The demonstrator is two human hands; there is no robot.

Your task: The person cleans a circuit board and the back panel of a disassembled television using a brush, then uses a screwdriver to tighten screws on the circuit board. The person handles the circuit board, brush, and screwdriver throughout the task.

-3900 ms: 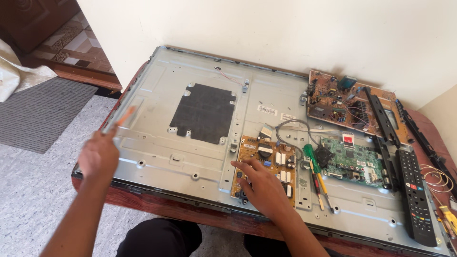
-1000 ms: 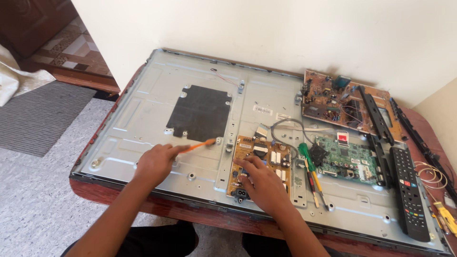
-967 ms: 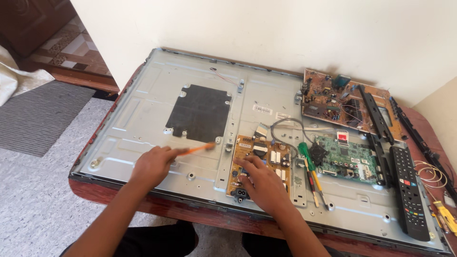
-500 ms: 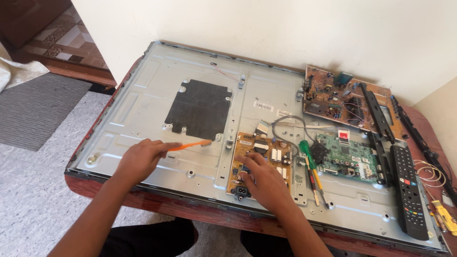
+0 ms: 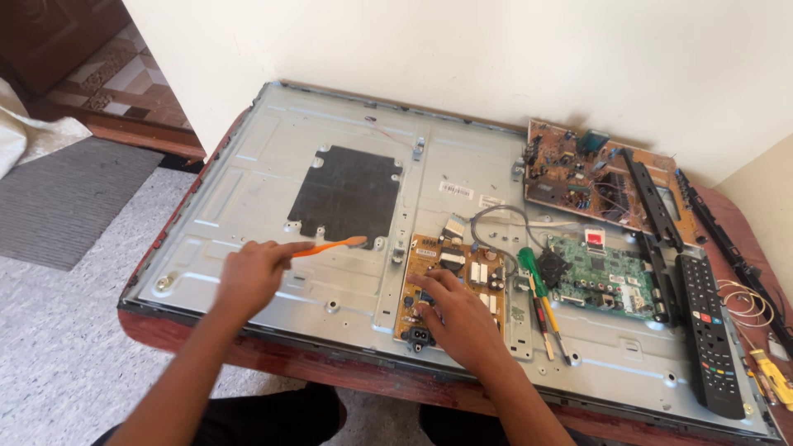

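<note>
Left hand (image 5: 248, 277) fingers closed around orange brush (image 5: 330, 244); bristle end pokes out past fingertips, over metal TV back panel (image 5: 248, 190), just below black pad (image 5: 347, 194). Right hand (image 5: 462, 318) fingers spread, pressing down on tan power board (image 5: 462, 268). Right of those fingers: green-handled screwdriver (image 5: 533, 277), green main board (image 5: 603, 277), black remote (image 5: 709, 330).
</note>
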